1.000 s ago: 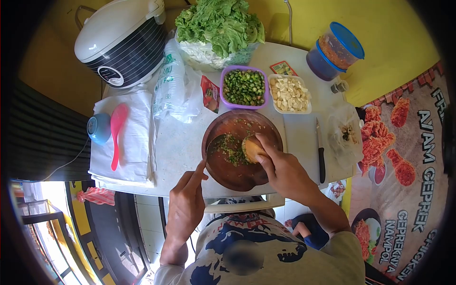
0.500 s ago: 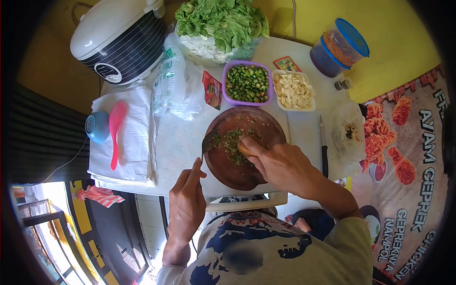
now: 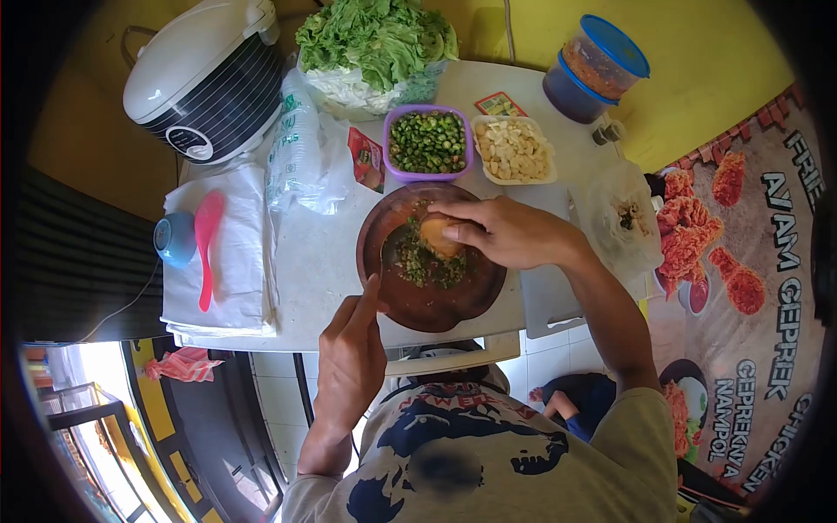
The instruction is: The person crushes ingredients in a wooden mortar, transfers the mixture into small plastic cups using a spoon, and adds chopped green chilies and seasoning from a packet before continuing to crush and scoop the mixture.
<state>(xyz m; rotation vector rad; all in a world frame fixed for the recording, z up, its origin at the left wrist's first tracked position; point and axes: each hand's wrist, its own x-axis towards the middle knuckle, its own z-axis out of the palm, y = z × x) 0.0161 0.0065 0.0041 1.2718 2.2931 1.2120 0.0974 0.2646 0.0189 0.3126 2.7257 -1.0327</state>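
A round brown wooden bowl (image 3: 375, 231) holds chopped green and red bits (image 3: 418, 264). My right hand (image 3: 514, 234) is closed round a tan, rounded object (image 3: 442, 237), pressed against the bits inside the bowl. At the bowl's lower left, my left hand (image 3: 351, 357) grips the thin handle of a spoon (image 3: 390, 248), whose head lies against the left inner wall. Just behind the bowl are a purple tub of cut green chillies (image 3: 427, 141) and a white tub of peeled cloves (image 3: 513, 150).
Behind stand a rice cooker (image 3: 205, 96), a lettuce container (image 3: 375, 52) and stacked blue-lidded tubs (image 3: 597, 70). At left, a pink ladle (image 3: 206, 248) and blue cup (image 3: 174, 240) lie on white sheets. A plastic bag (image 3: 621, 222) is at right. Another person's arm (image 3: 561, 405) shows below.
My right hand and the tan object have moved up within the bowl, and the hand now lies flatter across its right rim. My left hand stays on the spoon. The view has shifted slightly.
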